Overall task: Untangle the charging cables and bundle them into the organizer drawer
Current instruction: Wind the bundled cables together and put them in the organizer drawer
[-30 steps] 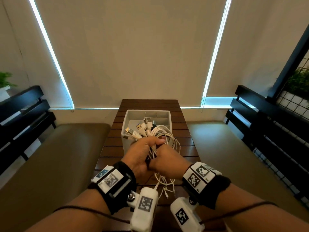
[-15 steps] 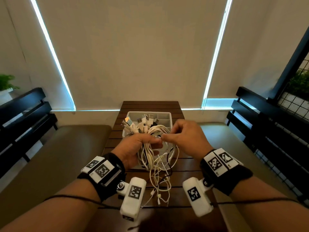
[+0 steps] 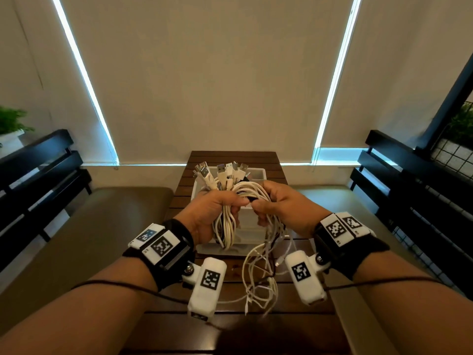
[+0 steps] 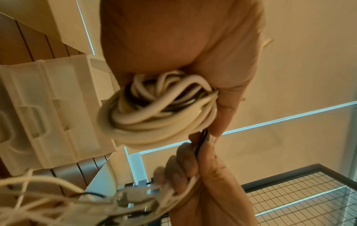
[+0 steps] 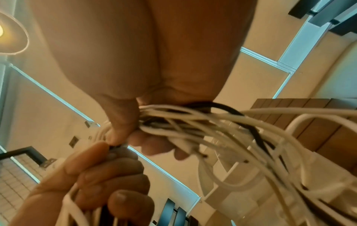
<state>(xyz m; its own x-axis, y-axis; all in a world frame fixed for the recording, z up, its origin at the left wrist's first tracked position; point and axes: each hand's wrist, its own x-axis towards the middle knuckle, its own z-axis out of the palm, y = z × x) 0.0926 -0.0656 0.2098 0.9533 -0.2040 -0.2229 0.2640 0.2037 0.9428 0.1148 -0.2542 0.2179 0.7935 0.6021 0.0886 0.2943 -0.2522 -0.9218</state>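
Two hands are gripping one tangle of cables (image 3: 231, 201) above the drawer (image 3: 252, 221) in the head view. The left hand (image 3: 213, 213) is curling its fingers round a thick looped hank, with the USB plugs (image 3: 222, 172) fanning up and away from its far side. The right hand (image 3: 282, 208) is closing on the strands just beside it, thumb tips almost touching. Loose ends are hanging down from both fists and trailing onto the near part of the table (image 3: 258, 311). The drawer is sitting on the table, mostly hidden behind the hands, its far rim showing past the plugs. Benches (image 3: 35, 170) are running along the left and right, and blinds (image 3: 204, 73) are covering the far wall.

Seen from the left wrist, the left hand (image 4: 183, 45) is clenching a coil of cables (image 4: 154, 110), white strands with dark ones between. The right hand (image 4: 203, 175) is lying just below in the picture, fingers wrapped over thinner strands and a plug. The drawer (image 4: 48, 107) is standing beside the coil on the table (image 4: 29, 45).

Seen from the right wrist, the right hand (image 5: 144, 68) is pinching a spread of white cables (image 5: 231, 130) with one black strand among them. The left hand (image 5: 96, 183) is curling tight round its own share, meeting the right thumb. The drawer (image 5: 318, 191) is lying under the hanging strands, blurred
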